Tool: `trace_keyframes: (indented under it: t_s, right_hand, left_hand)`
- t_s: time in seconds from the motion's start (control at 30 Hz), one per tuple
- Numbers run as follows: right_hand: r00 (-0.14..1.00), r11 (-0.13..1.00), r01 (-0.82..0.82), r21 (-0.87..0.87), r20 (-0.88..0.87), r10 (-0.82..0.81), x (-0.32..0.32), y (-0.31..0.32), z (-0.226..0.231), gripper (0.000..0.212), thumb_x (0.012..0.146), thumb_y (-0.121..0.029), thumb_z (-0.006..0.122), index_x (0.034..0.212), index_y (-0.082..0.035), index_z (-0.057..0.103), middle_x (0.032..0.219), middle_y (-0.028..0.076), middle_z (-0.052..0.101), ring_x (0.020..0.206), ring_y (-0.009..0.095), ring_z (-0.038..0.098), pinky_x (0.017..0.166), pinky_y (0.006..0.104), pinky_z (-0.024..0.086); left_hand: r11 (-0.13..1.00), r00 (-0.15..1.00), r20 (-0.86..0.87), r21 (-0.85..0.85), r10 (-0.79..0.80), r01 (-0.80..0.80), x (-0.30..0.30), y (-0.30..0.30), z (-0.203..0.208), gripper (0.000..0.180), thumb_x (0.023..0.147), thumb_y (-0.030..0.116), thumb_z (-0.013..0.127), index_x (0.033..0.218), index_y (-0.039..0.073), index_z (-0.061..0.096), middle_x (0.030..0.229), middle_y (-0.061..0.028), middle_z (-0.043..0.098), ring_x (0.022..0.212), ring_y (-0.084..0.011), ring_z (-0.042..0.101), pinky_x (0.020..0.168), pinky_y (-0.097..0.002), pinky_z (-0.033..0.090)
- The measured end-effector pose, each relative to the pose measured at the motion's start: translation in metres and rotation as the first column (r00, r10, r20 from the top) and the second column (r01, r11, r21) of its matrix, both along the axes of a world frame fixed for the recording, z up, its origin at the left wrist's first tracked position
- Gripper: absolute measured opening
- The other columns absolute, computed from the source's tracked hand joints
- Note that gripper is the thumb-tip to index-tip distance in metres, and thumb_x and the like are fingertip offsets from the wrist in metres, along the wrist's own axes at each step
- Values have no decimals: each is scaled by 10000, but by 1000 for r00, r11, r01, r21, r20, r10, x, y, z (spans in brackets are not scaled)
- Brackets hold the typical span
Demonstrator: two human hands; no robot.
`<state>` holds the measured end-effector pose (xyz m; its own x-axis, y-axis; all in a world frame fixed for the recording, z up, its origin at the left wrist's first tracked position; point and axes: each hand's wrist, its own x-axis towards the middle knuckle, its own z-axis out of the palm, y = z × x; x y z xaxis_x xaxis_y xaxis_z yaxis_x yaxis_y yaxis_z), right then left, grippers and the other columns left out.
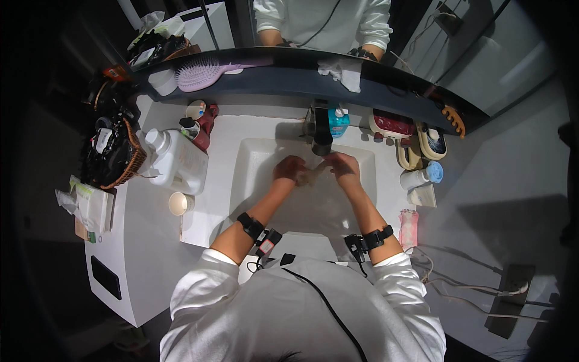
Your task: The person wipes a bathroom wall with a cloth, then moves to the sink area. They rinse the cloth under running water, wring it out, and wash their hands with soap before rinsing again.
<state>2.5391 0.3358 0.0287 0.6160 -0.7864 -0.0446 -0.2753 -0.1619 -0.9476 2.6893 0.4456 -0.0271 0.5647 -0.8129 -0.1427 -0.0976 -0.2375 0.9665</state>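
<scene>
We see both bare hands reaching into a white rectangular sink basin (pixel 307 214), just below the outlet of a dark, blocky faucet (pixel 322 142). The left hand (pixel 290 169) has its fingers curled inward; the right hand (pixel 342 166) bends its fingers toward the left one, with a narrow gap between them. In that gap, over the basin, we make out a pale translucent wisp (pixel 309 175), perhaps running water or a thin wet cloth; the blur keeps us from telling whether the fingers grip anything.

Black straps with small devices circle both forearms below white sleeves. Just right of the faucet we find a turquoise pump bottle (pixel 338 125), and farther right a white bottle with a light blue cap (pixel 422 176), above a pink-and-white soft bundle (pixel 408 229). On our left stand a large white plastic jug (pixel 181 166) and, near its base, a small pale cup (pixel 179 204). Along the dark shelf (pixel 271 83) behind the faucet lie a lilac hairbrush (pixel 200 75) and a crumpled white tissue (pixel 347 75).
</scene>
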Motion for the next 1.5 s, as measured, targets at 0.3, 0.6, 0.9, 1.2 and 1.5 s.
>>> trace_keyframes:
  t_s: [0.3,0.6,0.9,1.2,1.5]
  right_hand:
    - [978,990,-99,99,194,79,-8,8,3,285,821,48,444,1023,-42,623,858,9,650,798,95,588,652,235,449]
    - [979,944,5,329,191,-72,-13,5,-14,231,842,-2,492,1024,-53,625,845,5,638,741,88,572,666,210,450]
    - [975,975,-54,-214,-224,5,31,1,-40,243,765,-205,644,960,-60,644,745,80,650,674,152,620,598,287,477]
    - [957,985,-116,-128,-278,76,22,11,-7,346,708,-374,662,845,-57,640,733,132,641,687,254,615,622,349,478]
    - [983,971,-39,-234,165,79,-5,0,-15,190,768,-197,614,893,-56,636,825,80,649,784,166,602,695,284,465]
  left_hand:
    - [962,935,262,194,-239,191,-22,-24,17,229,788,288,680,808,61,656,737,-45,663,672,-144,630,631,-280,492]
    - [994,981,168,46,-102,95,-17,-19,20,230,827,284,581,913,75,622,833,-80,656,746,-192,627,668,-313,479]
    - [976,877,475,216,-74,-35,-6,-11,29,208,869,236,479,954,88,598,901,-106,632,867,-275,604,759,-351,462]
    - [997,880,474,-66,-2,38,-4,5,21,172,878,213,476,968,88,554,946,-139,603,907,-326,576,790,-363,449]
    - [894,889,351,430,-293,125,-34,-38,61,336,790,368,590,985,94,597,943,-160,637,902,-334,609,746,-386,465]
